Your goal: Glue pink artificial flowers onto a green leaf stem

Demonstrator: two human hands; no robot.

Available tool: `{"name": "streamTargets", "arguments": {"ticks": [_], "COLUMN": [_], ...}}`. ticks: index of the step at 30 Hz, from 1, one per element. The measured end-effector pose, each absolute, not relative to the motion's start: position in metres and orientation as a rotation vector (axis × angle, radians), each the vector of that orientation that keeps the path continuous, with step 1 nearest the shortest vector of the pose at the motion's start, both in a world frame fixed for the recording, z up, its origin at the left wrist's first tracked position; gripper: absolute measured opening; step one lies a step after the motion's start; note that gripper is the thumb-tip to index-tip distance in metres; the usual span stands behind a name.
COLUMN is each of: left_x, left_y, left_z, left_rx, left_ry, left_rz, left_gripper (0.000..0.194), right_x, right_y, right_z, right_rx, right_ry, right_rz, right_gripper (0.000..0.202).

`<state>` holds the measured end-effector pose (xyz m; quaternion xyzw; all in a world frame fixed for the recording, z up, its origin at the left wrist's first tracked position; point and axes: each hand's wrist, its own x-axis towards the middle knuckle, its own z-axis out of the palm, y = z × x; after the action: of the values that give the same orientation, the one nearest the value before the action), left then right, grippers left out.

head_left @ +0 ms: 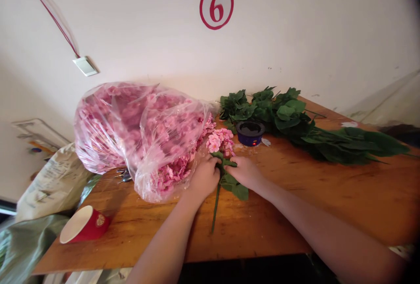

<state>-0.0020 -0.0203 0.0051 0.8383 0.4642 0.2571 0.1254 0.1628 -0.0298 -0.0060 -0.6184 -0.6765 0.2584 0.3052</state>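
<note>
A pink artificial flower (215, 141) with green leaves (239, 189) and a long green stem (215, 207) is held over the wooden table. My left hand (206, 174) is closed around the stem just below the blossoms. From the right, my right hand (244, 171) pinches the leafy part beside the stem. Both hands are close together, right of a clear plastic bag (144, 131) full of pink flowers. Behind my right hand stands a small dark blue pot (250, 133) with a lit red light.
Green leaf stems (295, 122) lie in a pile at the back right. A red paper cup (87, 223) lies on its side near the table's (147, 236) left end. Beyond that end are sacks (49, 183). A wall (278, 26) stands behind.
</note>
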Motion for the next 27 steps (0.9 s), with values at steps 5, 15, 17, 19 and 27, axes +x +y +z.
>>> {"name": "streamTargets", "arguments": {"ticks": [5,15,17,19,27], "left_x": [0.003,0.003,0.004,0.006,0.01], "left_y": [-0.023,-0.023,-0.026,-0.028,-0.023], "left_z": [-0.001,0.005,0.005,0.003,-0.016], "left_rx": [2.353,2.574,2.633,2.688,2.64], "left_ry": [1.476,1.509,1.545,1.597,1.561], "left_rz": [0.747,0.606,0.603,0.574,0.633], "left_gripper": [0.019,0.012,0.011,0.01,0.012], "right_x": [0.162,0.168,0.168,0.167,0.165], "right_y": [-0.029,-0.031,-0.032,-0.033,-0.029], "right_z": [-0.008,-0.001,0.0,-0.002,-0.011], "right_rx": [-1.591,-1.679,-1.706,-1.712,-1.698], "right_ry": [-1.765,-1.906,-1.954,-1.994,-2.068], "right_rz": [0.812,0.682,0.606,0.601,0.537], "right_gripper": [0.02,0.026,0.029,0.03,0.033]}}
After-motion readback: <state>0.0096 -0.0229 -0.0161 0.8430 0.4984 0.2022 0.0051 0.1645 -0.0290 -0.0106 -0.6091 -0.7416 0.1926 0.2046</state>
